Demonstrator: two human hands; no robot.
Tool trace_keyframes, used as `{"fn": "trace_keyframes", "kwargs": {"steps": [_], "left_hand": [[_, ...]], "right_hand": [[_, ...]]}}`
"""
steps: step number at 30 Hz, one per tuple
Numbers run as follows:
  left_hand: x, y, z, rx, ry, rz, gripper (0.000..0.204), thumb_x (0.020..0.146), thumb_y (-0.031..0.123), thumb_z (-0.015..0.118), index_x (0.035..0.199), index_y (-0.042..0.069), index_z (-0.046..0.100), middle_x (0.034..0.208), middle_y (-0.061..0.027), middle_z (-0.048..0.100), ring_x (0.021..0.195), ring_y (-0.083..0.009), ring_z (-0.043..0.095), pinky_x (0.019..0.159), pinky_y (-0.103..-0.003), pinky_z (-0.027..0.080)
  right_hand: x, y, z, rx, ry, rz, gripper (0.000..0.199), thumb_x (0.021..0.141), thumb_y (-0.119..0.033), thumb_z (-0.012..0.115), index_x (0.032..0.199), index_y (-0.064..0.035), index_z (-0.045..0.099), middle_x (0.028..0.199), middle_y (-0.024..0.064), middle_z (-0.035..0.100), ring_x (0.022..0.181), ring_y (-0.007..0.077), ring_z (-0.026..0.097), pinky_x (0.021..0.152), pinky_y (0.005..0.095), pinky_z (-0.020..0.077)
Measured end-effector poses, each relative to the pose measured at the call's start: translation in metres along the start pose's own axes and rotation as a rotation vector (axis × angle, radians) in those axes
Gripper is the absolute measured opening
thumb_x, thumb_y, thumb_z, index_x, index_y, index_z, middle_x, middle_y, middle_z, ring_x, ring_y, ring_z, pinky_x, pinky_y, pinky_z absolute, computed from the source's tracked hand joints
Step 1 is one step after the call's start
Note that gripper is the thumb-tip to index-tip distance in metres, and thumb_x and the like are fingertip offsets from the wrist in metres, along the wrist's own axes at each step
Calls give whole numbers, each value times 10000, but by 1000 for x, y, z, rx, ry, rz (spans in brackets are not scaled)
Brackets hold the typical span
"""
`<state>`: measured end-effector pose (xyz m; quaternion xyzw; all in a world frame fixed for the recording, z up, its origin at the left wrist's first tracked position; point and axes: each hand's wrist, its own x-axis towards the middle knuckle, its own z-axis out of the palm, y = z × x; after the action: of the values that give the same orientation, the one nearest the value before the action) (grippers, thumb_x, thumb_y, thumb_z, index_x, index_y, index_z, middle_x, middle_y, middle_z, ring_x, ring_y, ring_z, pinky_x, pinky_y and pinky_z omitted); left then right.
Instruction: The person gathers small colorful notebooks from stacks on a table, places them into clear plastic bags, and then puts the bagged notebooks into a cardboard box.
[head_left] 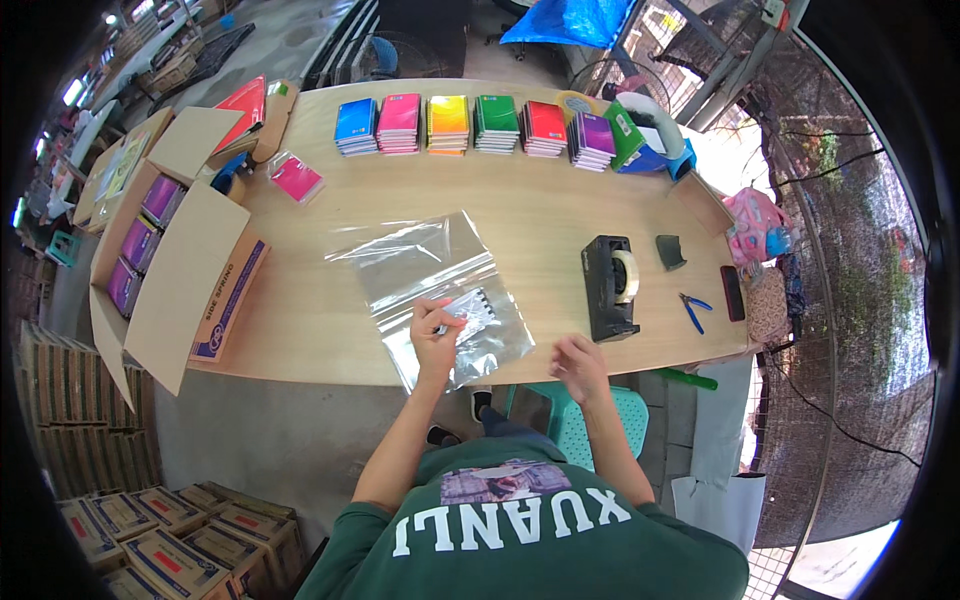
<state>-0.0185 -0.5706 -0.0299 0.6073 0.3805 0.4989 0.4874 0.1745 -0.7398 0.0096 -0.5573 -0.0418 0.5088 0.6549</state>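
Clear plastic bag [440, 285] under left hand [437, 335] fingers.

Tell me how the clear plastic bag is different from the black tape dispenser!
The clear plastic bag is see-through and lies flat; the black tape dispenser is solid, dark and stands up blocky. The bag spreads wider across the table than the dispenser. The left hand touches the bag, while the right hand is near the dispenser without touching it. Both rest on the table.
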Motion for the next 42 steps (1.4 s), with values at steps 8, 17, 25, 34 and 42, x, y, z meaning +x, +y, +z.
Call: {"fn": "trace_keyframes", "kwargs": {"steps": [8, 17, 25, 34, 42], "left_hand": [[0, 7, 9, 31, 46, 52, 142, 668, -52, 759, 651, 67, 682, 933, -90, 582, 939, -225, 587, 764, -319, 450], [17, 7, -21, -319, -374, -86, 918, 672, 93, 840, 1412, 88, 296, 1193, -83, 523, 1132, -194, 511, 1006, -354, 404], [-4, 22, -31, 469, -806, 339, 811, 728, -61, 717, 1437, 106, 361, 1376, -160, 496, 1298, -324, 478, 1147, -531, 275], [-39, -21, -109, 991, -365, -109, 882, 703, 453, 802, 1455, 269, 379, 1525, -142, 288, 1425, -379, 250, 1044, -745, 196], [3, -57, -176, 997, -637, 28, 905, 675, 494, 802, 1462, 322, 390, 1566, -89, 281, 1456, -318, 237, 1075, -744, 163]], "right_hand": [[34, 12, 107, -916, -80, -225, 327, 847, -259, 744, 684, 16, 675, 559, 53, 636, 521, 90, 586, 483, 257, 442], [69, 83, 75, -1005, 3, -508, 352, 825, -311, 771, 776, 26, 683, 639, 133, 670, 571, 210, 639, 557, 358, 482], [67, 9, 54, -1, -474, 576, 491, 942, -412, 620, 1239, -27, 557, 1131, 128, 667, 912, 261, 672, 792, 434, 558], [98, 5, 152, 179, -755, 218, 560, 1016, -403, 477, 1410, -9, 417, 1322, 146, 580, 1169, 263, 595, 1012, 434, 483], [13, -53, 535, -344, -985, -748, 619, 934, -241, 585, 1459, 14, 379, 1327, 167, 537, 1196, 223, 543, 1030, 343, 417]]}}
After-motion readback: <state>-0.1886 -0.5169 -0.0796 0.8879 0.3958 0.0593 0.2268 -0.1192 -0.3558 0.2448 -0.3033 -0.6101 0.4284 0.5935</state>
